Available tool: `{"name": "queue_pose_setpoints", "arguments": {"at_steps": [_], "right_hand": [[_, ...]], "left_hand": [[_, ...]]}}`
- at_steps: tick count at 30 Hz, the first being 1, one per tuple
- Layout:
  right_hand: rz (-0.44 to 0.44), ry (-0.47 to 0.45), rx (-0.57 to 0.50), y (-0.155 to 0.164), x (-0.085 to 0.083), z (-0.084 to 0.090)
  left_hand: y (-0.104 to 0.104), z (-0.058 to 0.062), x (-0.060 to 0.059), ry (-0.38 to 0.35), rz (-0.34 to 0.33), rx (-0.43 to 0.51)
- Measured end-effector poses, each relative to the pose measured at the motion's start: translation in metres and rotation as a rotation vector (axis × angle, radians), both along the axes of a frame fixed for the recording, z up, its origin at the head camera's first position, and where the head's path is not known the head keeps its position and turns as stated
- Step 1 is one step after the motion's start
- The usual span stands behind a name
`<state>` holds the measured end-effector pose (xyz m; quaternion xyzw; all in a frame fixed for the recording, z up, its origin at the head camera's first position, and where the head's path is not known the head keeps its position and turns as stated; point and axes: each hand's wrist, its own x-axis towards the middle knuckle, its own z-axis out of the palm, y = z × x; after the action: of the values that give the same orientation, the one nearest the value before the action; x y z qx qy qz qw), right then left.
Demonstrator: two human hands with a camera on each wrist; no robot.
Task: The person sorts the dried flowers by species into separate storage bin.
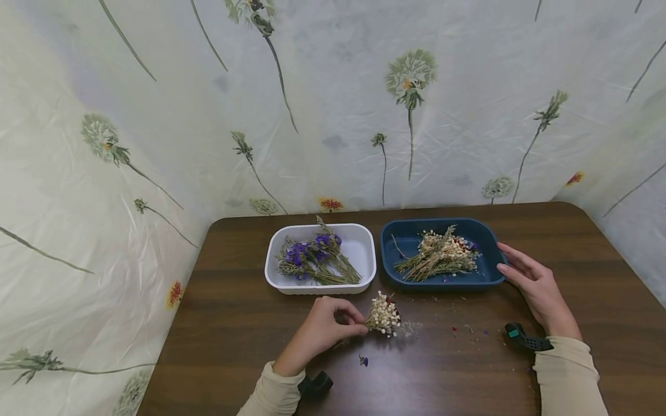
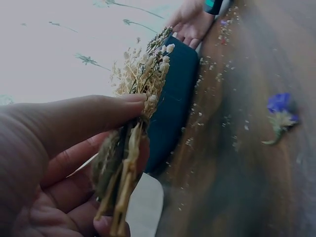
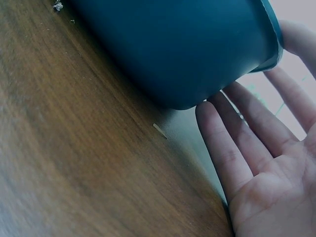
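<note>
On a dark wooden table (image 1: 250, 323), a blue tray (image 1: 489, 277) of dried white flowers sits beside a white tray (image 1: 364, 277) of purple ones. The right hand (image 1: 536, 286), fingers straight and spread, rests against the blue tray's end. The left hand (image 1: 322, 329) pinches the stems of a small white-flower bunch (image 1: 384, 315) just in front of the trays. A loose purple bloom (image 1: 363, 361) lies nearby.
</note>
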<state>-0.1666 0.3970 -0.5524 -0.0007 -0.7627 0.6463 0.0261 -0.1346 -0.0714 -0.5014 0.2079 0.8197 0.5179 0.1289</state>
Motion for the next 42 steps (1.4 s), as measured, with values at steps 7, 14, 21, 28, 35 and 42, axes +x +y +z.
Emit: {"name": "queue_pose_setpoints", "arguments": {"at_steps": [7,14,21,28,35,42], "right_hand": [[-0.002,0.005,0.011,0.0,0.0,0.0],[0.001,0.012,-0.012,-0.001,0.0,0.001],[-0.001,0.005,-0.002,-0.001,0.0,0.001],[-0.002,0.004,0.006,-0.002,0.0,0.002],[0.005,0.032,-0.019,-0.004,0.001,0.003],[0.003,0.026,-0.013,-0.003,0.0,0.002]], "left_hand": [[0.008,0.011,-0.008,0.046,-0.009,0.013],[0.018,0.022,-0.021,0.082,-0.004,0.013],[0.03,0.031,-0.041,0.112,0.008,0.003],[0.044,0.036,-0.061,0.13,0.015,-0.028],[0.058,0.041,-0.078,0.105,0.011,-0.021],[0.072,0.045,-0.091,0.047,-0.001,0.004]]}}
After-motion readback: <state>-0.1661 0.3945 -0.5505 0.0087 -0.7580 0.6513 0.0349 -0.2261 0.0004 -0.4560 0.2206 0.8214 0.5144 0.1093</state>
